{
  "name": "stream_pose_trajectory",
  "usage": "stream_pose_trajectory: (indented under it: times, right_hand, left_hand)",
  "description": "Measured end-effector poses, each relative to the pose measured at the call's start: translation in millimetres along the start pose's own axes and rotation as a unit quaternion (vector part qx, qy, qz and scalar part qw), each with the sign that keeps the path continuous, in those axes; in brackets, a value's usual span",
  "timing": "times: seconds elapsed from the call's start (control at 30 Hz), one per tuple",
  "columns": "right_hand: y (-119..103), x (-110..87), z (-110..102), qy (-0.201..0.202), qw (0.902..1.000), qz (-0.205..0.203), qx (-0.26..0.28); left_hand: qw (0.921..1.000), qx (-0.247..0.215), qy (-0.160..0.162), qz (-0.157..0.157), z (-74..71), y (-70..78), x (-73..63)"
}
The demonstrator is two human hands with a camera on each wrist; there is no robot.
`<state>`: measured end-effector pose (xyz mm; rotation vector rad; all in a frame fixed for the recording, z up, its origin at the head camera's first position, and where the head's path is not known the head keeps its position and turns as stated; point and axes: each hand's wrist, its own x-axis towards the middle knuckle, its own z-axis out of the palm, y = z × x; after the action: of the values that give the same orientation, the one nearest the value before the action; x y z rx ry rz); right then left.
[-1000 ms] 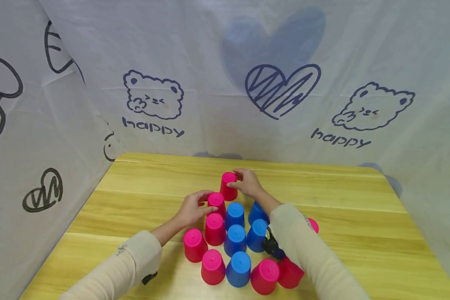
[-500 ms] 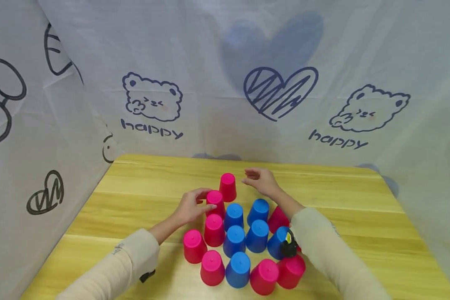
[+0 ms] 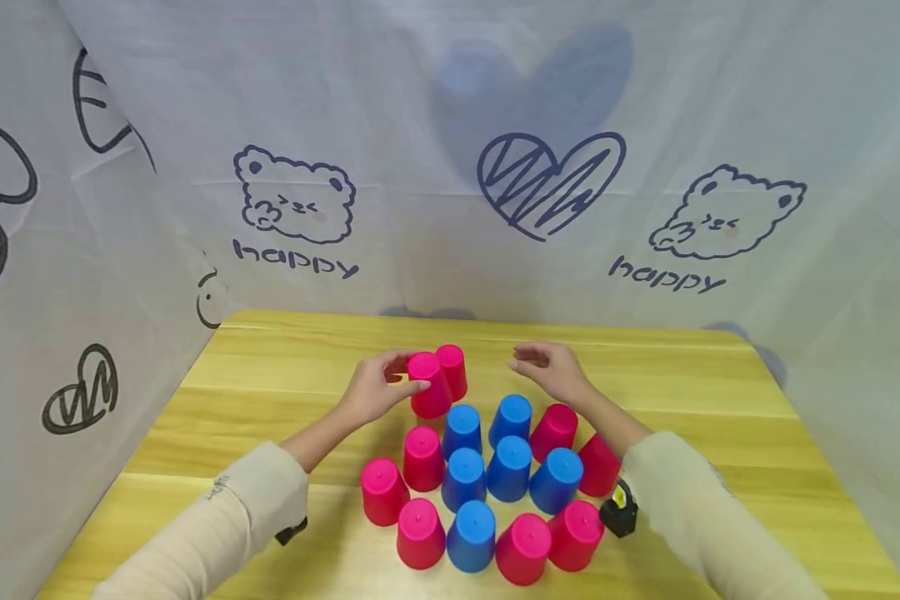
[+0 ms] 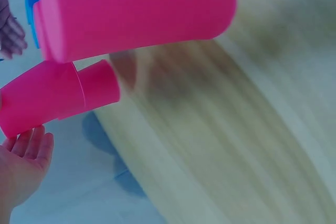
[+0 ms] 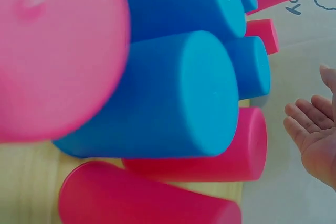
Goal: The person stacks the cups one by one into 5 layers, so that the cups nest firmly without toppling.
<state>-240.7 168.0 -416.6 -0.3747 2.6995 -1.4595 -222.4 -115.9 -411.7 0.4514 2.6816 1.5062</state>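
Note:
Pink and blue plastic cups stand upside down in a cluster on the wooden table. My left hand (image 3: 375,387) holds a pink cup (image 3: 430,390) from its left side, thumb in front. That cup is close in front of another upside-down pink cup (image 3: 453,371) at the back. In the left wrist view the left hand (image 4: 23,166) has its fingers against the held cup (image 4: 37,98). Over the table behind the blue cups, my right hand (image 3: 557,372) is apart from any cup, fingers loosely bent. The right wrist view shows the right hand (image 5: 315,140) with nothing in it.
Blue cups (image 3: 508,471) fill the middle of the cluster. Pink cups (image 3: 523,550) stand at its front, left and right sides. A white cloth (image 3: 420,208) with drawings hangs behind the table (image 3: 682,392).
My right hand has let go of the back pink cup and moved right. My left hand has carried its pink cup out of the row towards the back.

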Motion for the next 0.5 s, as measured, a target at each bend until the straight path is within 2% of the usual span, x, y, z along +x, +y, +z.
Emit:
stream_pose_trajectory:
  times: [0.23, 0.37, 0.5]
  right_hand:
    - [1.1, -17.2, -6.3, -0.004, 1.0000, 0.000, 0.007]
    - [3.2, -29.1, -8.8, -0.008, 0.9998, -0.001, 0.018]
    - [9.5, -40.2, -9.2, 0.015, 0.9995, -0.003, 0.027]
  left_hand:
    - [0.9997, 0.000, 0.008, 0.024, -4.2, 14.1, 8.7]
    - [0.9998, 0.002, 0.004, 0.021, -2.9, 20.3, 13.8]
    - [0.9999, 0.001, 0.004, 0.016, 0.6, 27.4, 19.2]
